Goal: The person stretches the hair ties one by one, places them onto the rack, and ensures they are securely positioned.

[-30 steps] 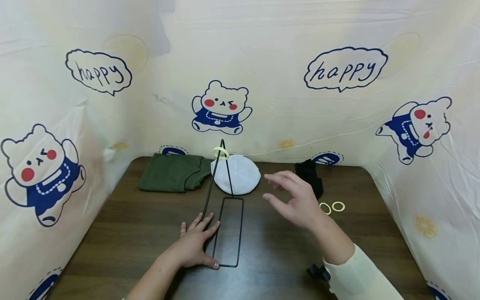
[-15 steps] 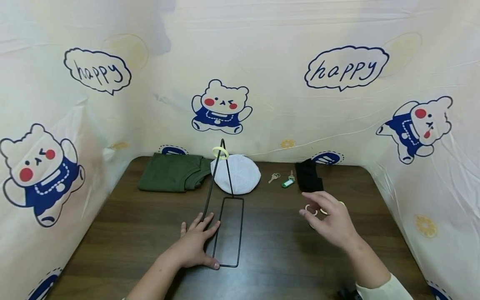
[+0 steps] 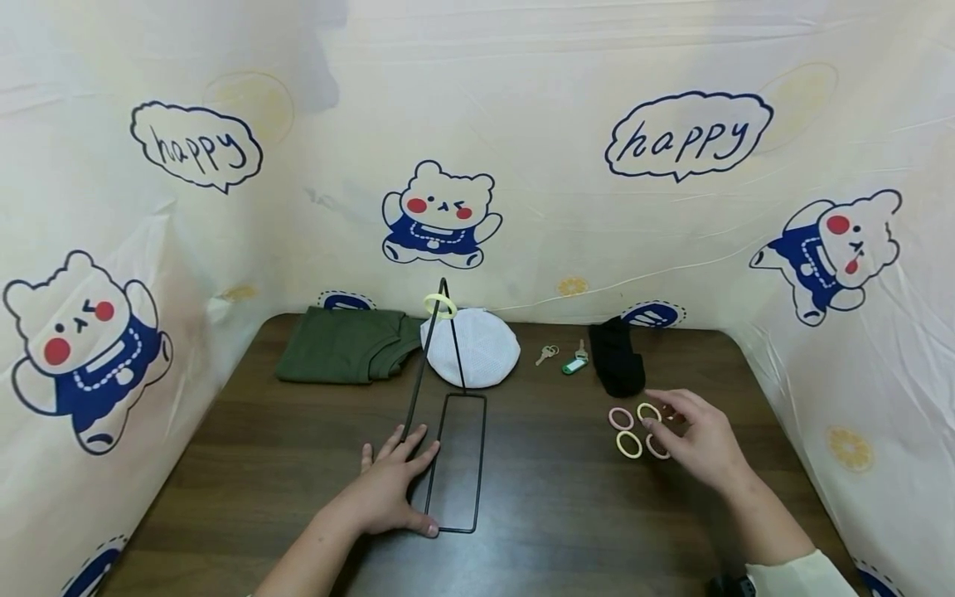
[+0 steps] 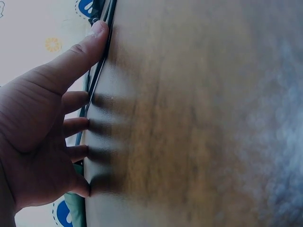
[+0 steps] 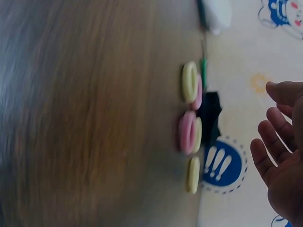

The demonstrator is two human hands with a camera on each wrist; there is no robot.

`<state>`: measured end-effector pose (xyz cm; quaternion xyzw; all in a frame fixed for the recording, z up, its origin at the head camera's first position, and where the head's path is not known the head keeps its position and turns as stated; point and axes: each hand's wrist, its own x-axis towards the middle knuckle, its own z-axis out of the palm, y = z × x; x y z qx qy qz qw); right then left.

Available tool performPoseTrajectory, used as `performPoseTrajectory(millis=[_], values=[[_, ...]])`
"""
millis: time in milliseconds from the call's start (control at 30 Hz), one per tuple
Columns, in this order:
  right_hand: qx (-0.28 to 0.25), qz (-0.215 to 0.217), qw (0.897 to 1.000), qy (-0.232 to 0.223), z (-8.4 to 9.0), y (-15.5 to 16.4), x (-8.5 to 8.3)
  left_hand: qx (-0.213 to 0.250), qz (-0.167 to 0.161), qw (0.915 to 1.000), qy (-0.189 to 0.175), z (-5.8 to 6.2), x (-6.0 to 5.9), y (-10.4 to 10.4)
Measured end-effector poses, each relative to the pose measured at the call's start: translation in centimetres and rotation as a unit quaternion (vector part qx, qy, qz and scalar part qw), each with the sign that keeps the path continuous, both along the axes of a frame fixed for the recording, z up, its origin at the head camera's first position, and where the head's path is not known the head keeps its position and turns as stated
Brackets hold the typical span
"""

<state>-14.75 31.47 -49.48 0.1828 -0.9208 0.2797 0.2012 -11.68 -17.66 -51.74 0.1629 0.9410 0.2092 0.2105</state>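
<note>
My left hand lies with spread fingers on the black wire stand, its thumb at the near corner of the rectangular base. A pale yellow ring hangs around the top of the stand's tall triangular part. In the left wrist view the fingertips touch the table along the wire. My right hand hovers over a group of small rings, its fingers loosely bent and holding nothing. Among them are a pink ring and a yellow ring. Another yellow ring shows low in the right wrist view.
Along the back of the table are a folded green cloth, a white knitted cap, a key, a key with a green tag and a folded black cloth. A printed white sheet surrounds the table.
My right hand has moved right from near the stand to over the rings, uncovering the keys and then several rings. My left hand has stayed on the stand.
</note>
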Motion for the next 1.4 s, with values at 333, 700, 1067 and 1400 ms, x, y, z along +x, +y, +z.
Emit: performPoseTrajectory(millis=[333, 700, 1067, 1400], values=[[0.039, -0.038, 0.997, -0.054, -1.7, 3.2, -1.5, -0.004, 0.003, 1.0, 0.003, -0.4, 0.0, 0.0], [0.066, -0.063, 0.989, -0.12, -3.0, 5.3, -3.3, -0.005, 0.005, 1.0, 0.0, -0.3, -0.1, 0.0], [0.091, -0.079, 0.97, -0.209, -3.4, 5.7, -4.1, -0.006, 0.007, 0.9999, -0.006, -0.3, -0.1, 0.1], [0.102, -0.075, 0.966, -0.226, -3.5, 5.6, -4.4, -0.004, 0.008, 0.9999, -0.006, -0.5, -0.2, 0.0]])
